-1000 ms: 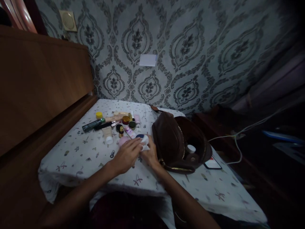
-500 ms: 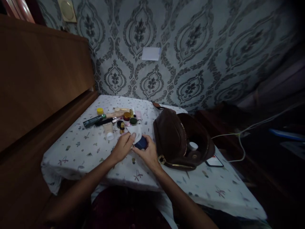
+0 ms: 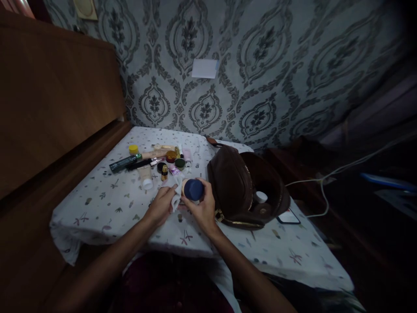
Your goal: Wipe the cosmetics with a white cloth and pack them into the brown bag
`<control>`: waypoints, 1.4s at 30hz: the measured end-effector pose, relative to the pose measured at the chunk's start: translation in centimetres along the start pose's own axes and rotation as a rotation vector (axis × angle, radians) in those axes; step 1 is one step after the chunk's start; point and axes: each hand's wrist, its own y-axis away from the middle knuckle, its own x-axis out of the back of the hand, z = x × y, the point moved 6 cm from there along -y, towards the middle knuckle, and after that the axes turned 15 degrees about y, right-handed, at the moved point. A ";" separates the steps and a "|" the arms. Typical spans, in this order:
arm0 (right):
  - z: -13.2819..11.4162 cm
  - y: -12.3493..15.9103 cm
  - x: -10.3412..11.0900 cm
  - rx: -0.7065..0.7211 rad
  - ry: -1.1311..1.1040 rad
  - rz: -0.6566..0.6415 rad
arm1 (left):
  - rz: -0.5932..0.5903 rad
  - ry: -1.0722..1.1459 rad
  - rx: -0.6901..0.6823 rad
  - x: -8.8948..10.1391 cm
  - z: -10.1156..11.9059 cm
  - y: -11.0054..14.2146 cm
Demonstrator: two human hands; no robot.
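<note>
My right hand [image 3: 201, 208] is closed around a small round container with a dark blue lid [image 3: 193, 189], held just above the table. Beside it my left hand [image 3: 162, 205] pinches a crumpled white tissue [image 3: 174, 194] against the container's left side. Both hands hover over a table covered with a white patterned cloth [image 3: 107, 204]. Just to the right of my right hand lies an open brown leather bag [image 3: 243, 189] with a small white-capped jar [image 3: 261, 197] inside it.
Several cosmetics lie at the back left of the table: a dark green tube [image 3: 124, 163], a yellow-capped pot [image 3: 133, 149], a white-capped tube [image 3: 146, 178], small jars [image 3: 171, 156]. A phone [image 3: 288, 217] lies right of the bag. A white cable [image 3: 321, 191] hangs at the right. A wooden headboard [image 3: 55, 95] stands on the left.
My hands lifted the blue-lidded container off the table and turned it so the lid faces up. The tissue moved from on top of it to its left side.
</note>
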 end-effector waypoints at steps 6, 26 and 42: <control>-1.2 0.2 1.2 0.170 0.157 -0.012 | -0.089 0.072 0.129 -1.0 0.9 0.7; -2.4 0.2 0.7 0.248 -0.023 -0.388 | -0.039 -0.181 -0.013 0.4 0.8 0.1; -3.2 -0.2 1.7 0.314 -0.099 -0.485 | 0.079 -0.054 0.029 0.9 1.4 -0.2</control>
